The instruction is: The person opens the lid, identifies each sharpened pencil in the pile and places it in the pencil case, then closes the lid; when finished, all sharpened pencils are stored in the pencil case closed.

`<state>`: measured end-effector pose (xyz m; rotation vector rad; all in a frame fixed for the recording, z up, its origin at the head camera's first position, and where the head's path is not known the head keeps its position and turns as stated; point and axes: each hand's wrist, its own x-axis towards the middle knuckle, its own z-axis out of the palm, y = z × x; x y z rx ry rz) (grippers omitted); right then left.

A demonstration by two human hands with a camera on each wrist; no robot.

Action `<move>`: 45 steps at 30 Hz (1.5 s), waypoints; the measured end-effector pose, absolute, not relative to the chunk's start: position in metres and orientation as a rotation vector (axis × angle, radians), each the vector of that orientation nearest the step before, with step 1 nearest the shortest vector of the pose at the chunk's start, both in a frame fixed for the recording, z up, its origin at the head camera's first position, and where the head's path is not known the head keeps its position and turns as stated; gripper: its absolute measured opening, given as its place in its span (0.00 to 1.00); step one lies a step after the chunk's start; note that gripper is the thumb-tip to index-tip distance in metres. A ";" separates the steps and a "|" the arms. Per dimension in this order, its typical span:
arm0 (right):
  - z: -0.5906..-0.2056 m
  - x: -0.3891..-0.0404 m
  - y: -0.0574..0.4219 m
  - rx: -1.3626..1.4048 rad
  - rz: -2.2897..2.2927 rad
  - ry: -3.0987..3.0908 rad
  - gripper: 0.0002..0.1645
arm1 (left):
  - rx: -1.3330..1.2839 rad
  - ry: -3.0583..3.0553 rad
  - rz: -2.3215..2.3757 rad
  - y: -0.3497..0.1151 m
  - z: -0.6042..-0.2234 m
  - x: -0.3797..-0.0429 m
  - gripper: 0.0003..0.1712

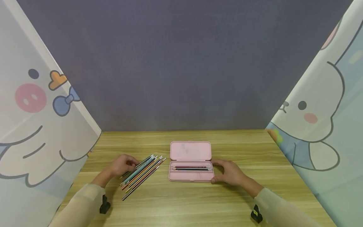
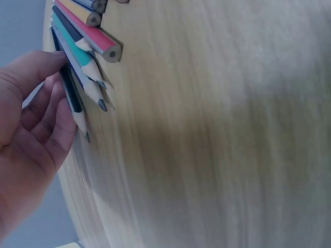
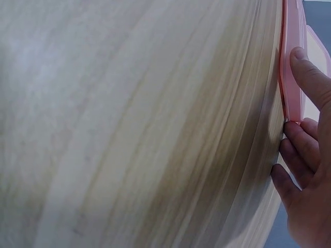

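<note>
At the left edge of a loose bundle of pencils (image 1: 141, 175), my left hand (image 1: 123, 164) pinches a dark pencil (image 2: 71, 90) between thumb and fingers. In the left wrist view its sharpened tip points down along the tabletop, beside teal, silver and red pencils. A pink pencil case (image 1: 191, 176) lies with its lid (image 1: 190, 150) folded back. Inside its long rear compartment are a maroon pencil (image 1: 188, 166) and a black pencil (image 1: 191, 169). My right hand (image 1: 231, 172) holds the case's right end, thumb at the front corner and fingers at the back.
The wooden table (image 1: 195, 205) runs back to a dark grey panel (image 1: 181, 66). Side panels with cartoon animals (image 1: 314, 104) stand left and right. The case has a small front divider at its right. Some wood lies between bundle and case.
</note>
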<state>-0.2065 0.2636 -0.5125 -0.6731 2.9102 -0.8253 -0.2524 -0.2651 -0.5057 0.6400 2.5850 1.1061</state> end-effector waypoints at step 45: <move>-0.507 -0.205 0.263 -0.661 -0.800 2.916 0.51 | 0.950 2.396 1.096 -0.084 -0.473 -0.269 0.11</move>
